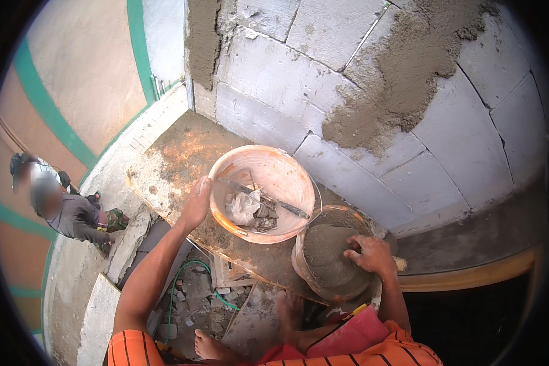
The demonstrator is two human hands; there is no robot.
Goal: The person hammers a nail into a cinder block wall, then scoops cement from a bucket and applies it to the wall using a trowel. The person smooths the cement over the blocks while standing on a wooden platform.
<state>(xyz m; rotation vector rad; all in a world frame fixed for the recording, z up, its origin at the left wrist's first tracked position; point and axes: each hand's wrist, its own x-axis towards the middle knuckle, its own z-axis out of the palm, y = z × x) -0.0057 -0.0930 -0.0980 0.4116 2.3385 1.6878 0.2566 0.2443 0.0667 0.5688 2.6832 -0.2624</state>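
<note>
My left hand (196, 204) grips the left rim of a pale, orange-stained bucket (302, 186). Inside it lie a crumpled pale scrap (245, 208), some debris and a long dark tool (287, 206) with a thin blade. My right hand (372, 256), fingers curled, is at a second bucket (305, 262) of wet grey mortar (332, 274), over the mortar's surface; whether it holds anything is unclear. A short pale handle (400, 263) shows just right of that hand. Both buckets stand on a mortar-stained platform (165, 158), the second one lower and to the right.
A block wall (268, 110) with mortar patches rises ahead. Two people (82, 216) are below at left on a concrete ledge (73, 287). Under the platform lie rubble (192, 308), a green hose (180, 271) and my bare feet. A dark opening with a wooden edge (470, 280) is at right.
</note>
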